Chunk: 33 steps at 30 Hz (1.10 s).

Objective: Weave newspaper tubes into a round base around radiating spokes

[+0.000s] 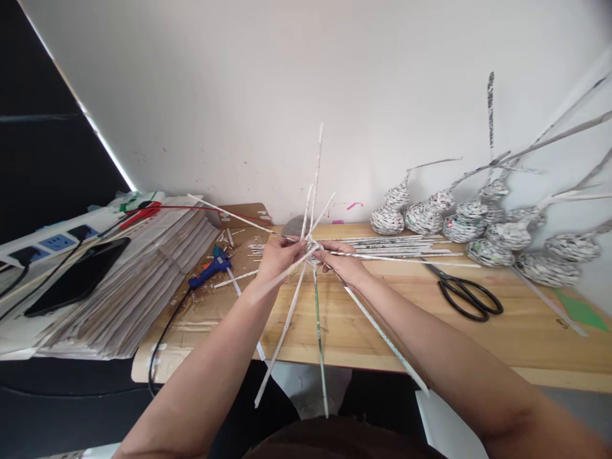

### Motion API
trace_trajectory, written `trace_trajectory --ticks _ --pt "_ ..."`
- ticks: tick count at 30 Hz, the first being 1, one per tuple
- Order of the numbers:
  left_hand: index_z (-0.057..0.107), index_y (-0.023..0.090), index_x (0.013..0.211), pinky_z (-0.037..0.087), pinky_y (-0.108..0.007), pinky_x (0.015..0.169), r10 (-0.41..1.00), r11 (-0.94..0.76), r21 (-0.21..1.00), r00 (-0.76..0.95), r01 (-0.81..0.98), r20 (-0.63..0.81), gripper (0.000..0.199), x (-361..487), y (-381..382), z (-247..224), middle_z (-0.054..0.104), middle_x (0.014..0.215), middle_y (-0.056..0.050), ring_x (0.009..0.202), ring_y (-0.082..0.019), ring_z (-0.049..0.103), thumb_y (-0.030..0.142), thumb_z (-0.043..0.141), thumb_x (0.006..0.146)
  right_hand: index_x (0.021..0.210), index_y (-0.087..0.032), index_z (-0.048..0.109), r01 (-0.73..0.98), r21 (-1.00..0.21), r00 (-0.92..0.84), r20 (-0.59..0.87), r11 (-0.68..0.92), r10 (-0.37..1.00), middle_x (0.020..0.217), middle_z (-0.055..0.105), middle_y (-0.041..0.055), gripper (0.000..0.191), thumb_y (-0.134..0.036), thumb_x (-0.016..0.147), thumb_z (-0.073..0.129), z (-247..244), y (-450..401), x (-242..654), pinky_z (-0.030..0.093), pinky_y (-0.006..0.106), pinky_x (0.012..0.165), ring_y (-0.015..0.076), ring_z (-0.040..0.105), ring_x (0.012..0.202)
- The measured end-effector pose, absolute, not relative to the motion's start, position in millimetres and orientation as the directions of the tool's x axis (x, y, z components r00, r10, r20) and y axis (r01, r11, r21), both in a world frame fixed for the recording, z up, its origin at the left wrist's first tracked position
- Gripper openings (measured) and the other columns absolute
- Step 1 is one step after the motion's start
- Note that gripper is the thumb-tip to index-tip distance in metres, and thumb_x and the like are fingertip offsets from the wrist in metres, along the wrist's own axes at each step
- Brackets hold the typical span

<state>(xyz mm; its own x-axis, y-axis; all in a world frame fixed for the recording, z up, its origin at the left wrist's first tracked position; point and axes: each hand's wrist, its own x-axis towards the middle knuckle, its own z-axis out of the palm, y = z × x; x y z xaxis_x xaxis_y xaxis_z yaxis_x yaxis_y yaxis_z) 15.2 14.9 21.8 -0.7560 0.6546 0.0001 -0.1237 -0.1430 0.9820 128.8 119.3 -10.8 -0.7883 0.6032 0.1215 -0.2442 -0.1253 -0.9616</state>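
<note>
Both hands hold a small woven piece of rolled paper tubes (313, 250) above the table's front half. Its long paper spokes stick out all around: some rise toward the wall, others hang toward my lap, one of them greenish. My left hand (280, 258) pinches the woven centre from the left, with thumb and fingers closed on it. From the right, my right hand (347, 262) grips the same centre, its fingers partly hidden underneath. Behind the hands lies a bundle of loose rolled paper tubes (392, 245).
Black-handled scissors (466, 293) lie right on the wooden table (382, 331). Several gourd-shaped woven paper pieces (425, 217) stand along the wall. At left are a blue glue gun (210, 268) with its cord, a stack of paper (157, 268), a phone (79, 275) and a power strip (52, 245).
</note>
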Motion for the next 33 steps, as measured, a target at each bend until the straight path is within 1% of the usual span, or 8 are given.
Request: trace_trajectory --ticks 2,7,12,20,23,26,29,33 --pt "0.069 0.010 0.071 0.056 -0.030 0.064 0.646 -0.146 0.979 -0.763 -0.145 -0.017 0.036 14.5 16.1 19.1 0.069 0.070 -0.006 0.063 -0.016 0.065 0.031 0.090 0.050 0.091 -0.018 0.075 -0.236 -0.969 -0.775 0.140 -0.077 0.616 0.077 0.073 0.0018 0.036 -0.039 0.062 0.081 -13.3 119.0 128.4 0.045 0.019 0.042 0.0118 0.062 0.058" --pt "0.068 0.009 0.071 0.058 -0.030 0.069 0.651 -0.107 0.973 -0.754 -0.206 -0.088 0.029 17.8 17.0 22.3 0.069 0.073 -0.008 0.067 -0.016 0.066 0.021 0.087 0.053 0.082 -0.016 0.075 -0.188 -0.982 -0.701 0.152 0.026 0.697 0.062 0.068 0.0002 0.033 -0.045 0.066 0.077 -18.4 119.4 126.4 0.041 0.018 0.039 0.0114 0.059 0.051" --pt "0.068 0.010 0.070 0.057 -0.028 0.064 0.659 -0.037 0.975 -0.739 -0.217 -0.140 0.028 14.5 17.9 26.6 0.069 0.069 -0.006 0.064 -0.015 0.065 0.016 0.087 0.051 0.081 -0.016 0.076 -0.203 -0.975 -0.668 0.202 0.086 0.716 0.061 0.067 0.0005 0.034 -0.048 0.070 0.073 -17.4 117.7 126.9 0.042 0.020 0.041 0.0102 0.055 0.047" --pt "0.068 0.012 0.068 0.054 -0.027 0.060 0.652 -0.055 0.989 -0.755 -0.138 -0.069 0.032 20.3 23.0 22.0 0.068 0.068 -0.005 0.061 -0.014 0.063 0.023 0.089 0.047 0.078 -0.017 0.072 -0.202 -0.972 -0.628 0.224 0.121 0.745 0.052 0.059 -0.0038 0.027 -0.044 0.071 0.072 -14.1 114.2 129.2 0.036 0.022 0.042 0.0097 0.046 0.042" --pt "0.067 0.013 0.068 0.054 -0.026 0.060 0.655 -0.055 0.990 -0.753 -0.127 -0.060 0.034 23.3 23.7 20.4 0.068 0.069 -0.004 0.063 -0.014 0.063 0.024 0.090 0.045 0.085 -0.018 0.073 -0.209 -0.970 -0.627 0.233 0.128 0.743 0.054 0.061 -0.0034 0.028 -0.043 0.072 0.071 -14.6 115.1 127.5 0.039 0.024 0.049 0.0120 0.051 0.049" --pt "0.068 0.014 0.068 0.051 -0.025 0.055 0.641 -0.019 0.997 -0.766 -0.075 -0.045 0.034 22.7 24.5 20.0 0.066 0.066 -0.003 0.060 -0.014 0.061 0.026 0.089 0.045 0.080 -0.018 0.073 -0.203 -0.965 -0.630 0.261 0.169 0.731 0.057 0.063 -0.0022 0.026 -0.043 0.074 0.068 -15.8 116.8 126.7 0.040 0.024 0.054 0.0130 0.053 0.054" --pt "0.068 0.015 0.068 0.047 -0.023 0.049 0.623 0.031 0.999 -0.781 -0.037 -0.049 0.036 20.9 25.5 21.8 0.064 0.061 -0.001 0.054 -0.013 0.058 0.027 0.091 0.043 0.079 -0.018 0.074 -0.183 -0.950 -0.618 0.313 0.255 0.722 0.065 0.067 -0.0006 0.023 -0.040 0.076 0.066 -17.3 118.6 127.8 0.042 0.025 0.059 0.0136 0.056 0.059" --pt "0.069 0.013 0.064 0.051 -0.026 0.053 0.646 0.034 0.999 -0.762 -0.018 -0.036 0.035 18.1 26.4 22.7 0.067 0.063 -0.005 0.057 -0.014 0.061 0.029 0.091 0.042 0.082 -0.019 0.076 -0.138 -0.914 -0.606 0.382 0.381 0.698 0.076 0.072 0.0021 0.024 -0.039 0.080 0.064 -18.3 119.5 130.2 0.043 0.027 0.065 0.0156 0.059 0.067"
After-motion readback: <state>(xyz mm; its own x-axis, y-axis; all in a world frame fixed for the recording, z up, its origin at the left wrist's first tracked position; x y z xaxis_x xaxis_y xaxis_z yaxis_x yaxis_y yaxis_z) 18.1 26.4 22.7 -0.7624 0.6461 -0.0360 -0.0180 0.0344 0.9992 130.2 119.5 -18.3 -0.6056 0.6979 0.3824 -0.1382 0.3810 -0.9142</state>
